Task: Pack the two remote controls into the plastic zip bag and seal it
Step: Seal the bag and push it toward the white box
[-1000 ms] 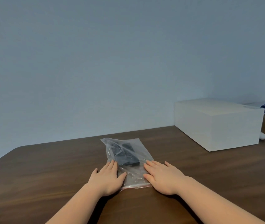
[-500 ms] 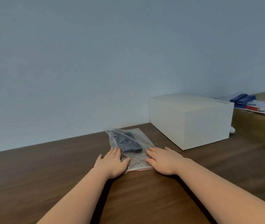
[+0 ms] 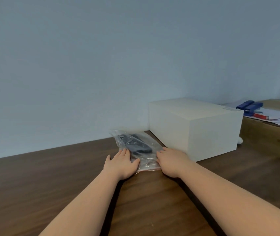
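1. Lying flat on the dark brown wooden surface [image 3: 33,193], the clear plastic zip bag [image 3: 147,160] has its red-lined mouth edge turned toward the person and its far end just beside the large white rectangular box [image 3: 193,126].
2. Two dark, long remote controls [image 3: 136,144] are already inside the bag, side by side in its far half. How much they overlap is hard to tell through the shiny plastic.
3. The left hand [image 3: 121,163] rests palm down on the near left corner of the bag. Its fingers [image 3: 124,153] are stretched out flat and grip nothing; they only press.
4. The right hand [image 3: 171,161] lies in the same way on the near right corner, also spread flat and pressing, not holding.
5. I judge that packing is done and the step in hand is the sealing, or the last check of it. Whether the zip strip is closed along its whole length cannot be seen.
6. The next move probably calls for firm pressure along the red strip from one corner to the other, with air pushed out first, while one hand keeps the slippery bag from sliding.
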A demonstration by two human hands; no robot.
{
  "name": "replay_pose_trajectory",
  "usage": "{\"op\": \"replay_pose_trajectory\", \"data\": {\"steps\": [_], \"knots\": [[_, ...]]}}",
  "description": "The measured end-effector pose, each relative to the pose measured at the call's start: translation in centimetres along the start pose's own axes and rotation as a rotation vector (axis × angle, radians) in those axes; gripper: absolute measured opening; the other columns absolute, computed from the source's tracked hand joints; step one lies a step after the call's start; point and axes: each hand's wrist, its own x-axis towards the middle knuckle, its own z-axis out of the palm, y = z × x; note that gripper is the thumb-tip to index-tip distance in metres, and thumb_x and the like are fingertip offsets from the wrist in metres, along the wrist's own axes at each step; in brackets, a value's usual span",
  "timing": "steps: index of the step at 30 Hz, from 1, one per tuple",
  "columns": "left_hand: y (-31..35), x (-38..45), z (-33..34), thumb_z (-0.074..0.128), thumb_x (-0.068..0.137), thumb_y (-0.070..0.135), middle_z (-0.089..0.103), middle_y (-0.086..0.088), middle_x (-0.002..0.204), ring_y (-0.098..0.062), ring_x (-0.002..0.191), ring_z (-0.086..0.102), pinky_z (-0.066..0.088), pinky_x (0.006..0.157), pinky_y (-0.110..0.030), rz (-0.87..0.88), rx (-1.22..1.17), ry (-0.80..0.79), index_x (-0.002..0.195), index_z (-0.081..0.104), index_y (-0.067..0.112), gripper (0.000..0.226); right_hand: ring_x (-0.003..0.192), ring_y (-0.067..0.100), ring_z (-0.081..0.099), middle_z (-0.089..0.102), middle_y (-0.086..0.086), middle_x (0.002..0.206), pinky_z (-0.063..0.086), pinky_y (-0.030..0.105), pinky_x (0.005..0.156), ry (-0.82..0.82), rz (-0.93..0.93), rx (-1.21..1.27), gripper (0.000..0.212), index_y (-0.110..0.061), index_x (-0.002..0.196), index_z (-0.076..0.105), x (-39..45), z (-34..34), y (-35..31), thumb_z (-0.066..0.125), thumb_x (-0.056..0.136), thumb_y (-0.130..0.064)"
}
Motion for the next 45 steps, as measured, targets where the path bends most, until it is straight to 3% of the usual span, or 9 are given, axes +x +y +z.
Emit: {"op": "replay_pose_trajectory", "data": {"steps": [10,15,22,26,33,38,41,43,45], "knots": [[1.0,2.4,0.9,0.022,0.084,0.058,0.019,-0.003,0.154,-0.018,0.14,0.018,0.012,0.114,-0.054,-0.031,0.015,0.04,0.14,0.022,0.013,0.072,0.106,0.032,0.058,0.061,0.012,0.12,0.049,0.04,0.085,0.07,0.057,0.073,0.03,-0.011,0.117,0.052,1.7,1.0,0.6,0.039,0.09,-0.009],[0.4,0.9,1.0,0.024,0.085,0.058,0.032,-0.004,0.148,-0.021,0.136,0.026,0.019,0.113,-0.049,-0.096,-0.017,0.124,0.136,0.03,0.011,0.07,0.097,0.034,0.059,0.062,0.016,0.109,0.037,0.035,0.069,0.161,0.051,0.103,0.023,-0.008,0.103,0.052,0.8,1.2,0.6,0.035,0.088,-0.001],[0.4,-1.9,0.7,0.021,0.089,0.054,0.036,-0.008,0.146,-0.024,0.134,0.03,0.023,0.112,-0.049,-0.179,0.0,0.151,0.136,0.031,0.007,0.067,0.087,0.032,0.056,0.062,0.017,0.106,0.034,0.034,0.067,0.094,0.059,0.141,0.02,-0.016,0.077,0.042,-0.3,0.7,0.5,0.034,0.09,-0.004],[0.2,-3.4,0.7,0.02,0.09,0.051,0.034,-0.008,0.147,-0.024,0.135,0.029,0.022,0.112,-0.049,-0.208,0.002,0.142,0.136,0.03,0.007,0.065,0.094,0.033,0.058,0.062,0.016,0.105,0.038,0.034,0.068,0.07,0.067,0.157,0.015,-0.015,0.086,0.046,-0.9,0.5,0.5,0.035,0.091,-0.006],[-0.4,-6.1,0.1,0.023,0.092,0.046,0.052,-0.007,0.127,-0.025,0.12,0.045,0.032,0.106,-0.046,-0.21,-0.048,0.199,0.123,0.043,0.009,0.053,0.085,0.035,0.057,0.061,0.014,0.092,0.046,0.04,0.067,0.227,0.054,0.178,0.011,-0.009,0.087,0.049,-4.0,-0.3,-0.1,0.038,0.089,-0.01],[-0.5,-8.6,-0.8,0.026,0.093,0.042,0.059,-0.007,0.106,-0.026,0.1,0.054,0.043,0.091,-0.042,-0.201,-0.066,0.23,0.101,0.051,0.01,0.041,0.101,0.03,0.06,0.069,0.007,0.111,0.051,0.041,0.083,0.283,0.067,0.207,0.029,-0.013,0.108,0.063,-9.5,-3.7,0.3,0.039,0.096,-0.023],[-0.6,-9.9,-1.0,0.026,0.094,0.041,0.059,-0.007,0.104,-0.026,0.098,0.054,0.044,0.089,-0.041,-0.198,-0.069,0.228,0.101,0.052,0.009,0.042,0.109,0.016,0.06,0.067,-0.003,0.121,0.047,0.031,0.092,0.339,0.101,0.383,0.027,-0.022,0.116,0.066,-14.7,-7.5,0.6,0.047,0.097,-0.026],[-0.6,-10.6,-1.1,0.026,0.094,0.042,0.059,-0.007,0.102,-0.026,0.096,0.055,0.044,0.087,-0.041,-0.2,-0.067,0.23,0.099,0.053,0.009,0.042,0.096,0.001,0.061,0.07,-0.01,0.113,0.045,0.019,0.082,0.439,0.069,0.541,0.022,-0.029,0.111,0.068,-19.3,-10.9,-0.2,0.057,0.092,-0.03],[-0.5,-11.0,-1.2,0.027,0.094,0.042,0.06,-0.007,0.099,-0.026,0.091,0.056,0.044,0.082,-0.04,-0.196,-0.073,0.256,0.095,0.053,0.009,0.042,0.084,-0.002,0.065,0.074,-0.017,0.096,0.05,0.015,0.072,0.602,0.003,0.801,0.02,-0.037,0.1,0.072,-24.1,-14.9,-1.1,0.064,0.082,-0.04]]}}
